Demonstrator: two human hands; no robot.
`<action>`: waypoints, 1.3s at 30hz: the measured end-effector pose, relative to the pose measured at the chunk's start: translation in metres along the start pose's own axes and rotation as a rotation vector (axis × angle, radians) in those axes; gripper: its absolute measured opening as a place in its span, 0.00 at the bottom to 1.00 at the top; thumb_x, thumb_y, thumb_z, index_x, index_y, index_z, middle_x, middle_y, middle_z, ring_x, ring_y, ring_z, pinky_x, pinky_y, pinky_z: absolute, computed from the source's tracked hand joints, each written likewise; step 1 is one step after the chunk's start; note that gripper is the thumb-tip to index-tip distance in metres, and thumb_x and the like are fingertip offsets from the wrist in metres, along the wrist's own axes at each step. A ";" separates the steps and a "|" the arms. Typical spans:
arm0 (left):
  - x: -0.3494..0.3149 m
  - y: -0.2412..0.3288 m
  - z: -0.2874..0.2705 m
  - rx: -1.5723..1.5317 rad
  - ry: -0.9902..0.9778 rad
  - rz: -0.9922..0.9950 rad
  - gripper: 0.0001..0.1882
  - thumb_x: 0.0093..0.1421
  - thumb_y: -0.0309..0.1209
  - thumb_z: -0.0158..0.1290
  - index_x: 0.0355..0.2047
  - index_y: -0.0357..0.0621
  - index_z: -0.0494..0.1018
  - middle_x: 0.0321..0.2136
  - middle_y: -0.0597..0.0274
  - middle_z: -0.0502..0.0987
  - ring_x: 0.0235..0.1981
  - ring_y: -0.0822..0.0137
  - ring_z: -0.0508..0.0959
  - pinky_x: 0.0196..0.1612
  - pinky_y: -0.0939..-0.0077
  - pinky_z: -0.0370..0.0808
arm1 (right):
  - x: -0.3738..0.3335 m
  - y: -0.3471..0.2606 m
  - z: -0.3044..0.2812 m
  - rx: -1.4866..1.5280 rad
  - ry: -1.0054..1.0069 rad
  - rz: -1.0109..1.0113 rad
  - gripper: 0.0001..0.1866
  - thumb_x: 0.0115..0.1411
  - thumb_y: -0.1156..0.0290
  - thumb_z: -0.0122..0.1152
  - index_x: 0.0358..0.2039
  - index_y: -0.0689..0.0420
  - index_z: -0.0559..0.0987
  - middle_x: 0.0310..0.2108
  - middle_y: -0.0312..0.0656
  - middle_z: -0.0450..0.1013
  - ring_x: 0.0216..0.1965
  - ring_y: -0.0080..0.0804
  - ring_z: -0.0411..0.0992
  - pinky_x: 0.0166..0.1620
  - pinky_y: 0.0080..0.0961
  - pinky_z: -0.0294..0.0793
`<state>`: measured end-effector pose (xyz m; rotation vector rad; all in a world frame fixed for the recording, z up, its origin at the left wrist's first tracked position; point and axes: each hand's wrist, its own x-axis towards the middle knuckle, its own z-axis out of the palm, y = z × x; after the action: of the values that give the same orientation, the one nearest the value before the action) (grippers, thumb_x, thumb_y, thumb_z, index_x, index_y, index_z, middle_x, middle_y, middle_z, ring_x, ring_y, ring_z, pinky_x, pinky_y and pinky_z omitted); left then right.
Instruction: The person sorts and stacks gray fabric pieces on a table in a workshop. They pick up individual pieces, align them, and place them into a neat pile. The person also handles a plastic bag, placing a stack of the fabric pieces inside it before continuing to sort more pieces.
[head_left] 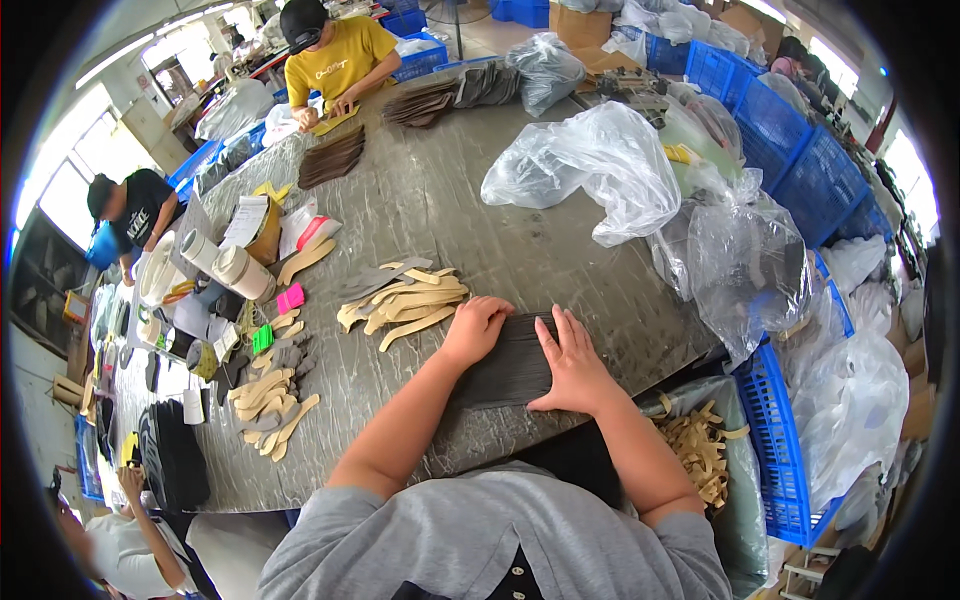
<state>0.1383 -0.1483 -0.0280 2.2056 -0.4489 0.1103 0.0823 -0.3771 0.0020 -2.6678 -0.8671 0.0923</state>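
Observation:
A stack of thin dark grey pieces [510, 365] lies on the table right in front of me, between my two hands. My left hand [478, 328] has its fingers bent and pressed together on the stack's far left corner. Along the right edge, my right hand [574, 368] lies with fingers and thumb spread against the stack. Just left of my left hand is a pile of tan and grey curved strips [405, 300]. A second heap of tan and grey strips [270, 405] sits farther left, near my left forearm.
Clear plastic bags [600, 170] lie at the far right of the table [430, 200]. A blue crate [775, 440] and a bag of tan scraps [700, 450] stand beside my right arm. Brown stacks [332, 157] lie near a co-worker in yellow [340, 60]. White cups [240, 270] stand left.

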 end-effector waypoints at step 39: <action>-0.004 0.012 0.002 0.235 -0.036 -0.013 0.21 0.54 0.40 0.62 0.47 0.48 0.77 0.41 0.59 0.79 0.47 0.55 0.74 0.53 0.58 0.65 | -0.037 -0.020 0.018 0.179 0.256 -0.030 0.57 0.34 0.61 0.81 0.63 0.58 0.58 0.57 0.51 0.58 0.60 0.53 0.58 0.65 0.53 0.55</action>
<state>0.1299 -0.1558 -0.0212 2.4446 -0.4602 0.1221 0.0380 -0.3781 -0.0100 -2.4320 -0.7761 -0.1673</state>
